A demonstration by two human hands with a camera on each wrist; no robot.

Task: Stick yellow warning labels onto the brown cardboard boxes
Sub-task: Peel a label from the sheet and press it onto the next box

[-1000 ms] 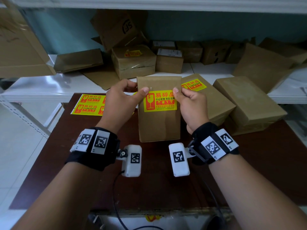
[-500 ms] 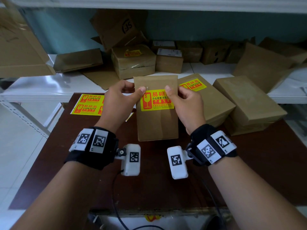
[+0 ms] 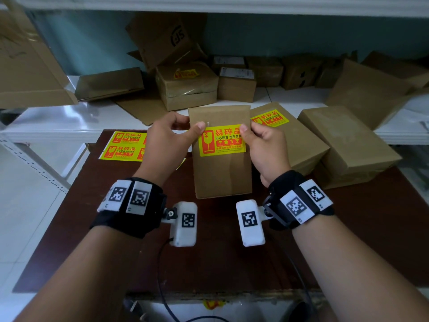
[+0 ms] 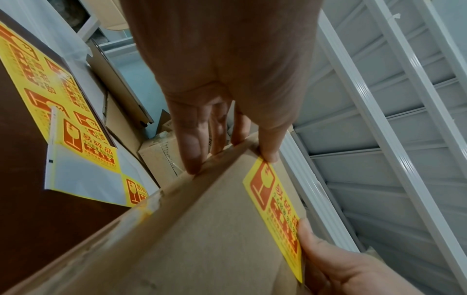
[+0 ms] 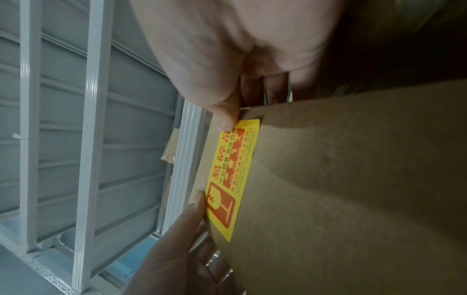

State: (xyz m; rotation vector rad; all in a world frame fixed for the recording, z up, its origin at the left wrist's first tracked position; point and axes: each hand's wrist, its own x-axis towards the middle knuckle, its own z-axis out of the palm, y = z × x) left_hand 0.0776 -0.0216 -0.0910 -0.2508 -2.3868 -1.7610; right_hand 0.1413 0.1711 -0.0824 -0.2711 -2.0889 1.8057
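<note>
A tall brown cardboard box (image 3: 222, 175) stands tilted on the dark table (image 3: 116, 240), held up between both hands. A yellow warning label (image 3: 222, 141) lies across its upper front face. My left hand (image 3: 169, 138) grips the box's top left edge, thumb on the label's left corner (image 4: 270, 157), fingers behind. My right hand (image 3: 264, 145) grips the top right edge, thumb on the label's right corner (image 5: 227, 121), fingers behind the box. The label (image 5: 231, 177) lies flat against the cardboard (image 5: 353, 189).
A sheet of spare yellow labels (image 3: 125, 146) lies on the table at the left. Two more boxes sit to the right, one labelled (image 3: 290, 135), one plain (image 3: 348, 145). Several boxes and flattened cardboard crowd the white shelf (image 3: 58, 122) behind.
The box with both hands has shifted slightly left and away. The right thumb slid inward and back out along the label's top edge; the label now sits flatter on the box.
</note>
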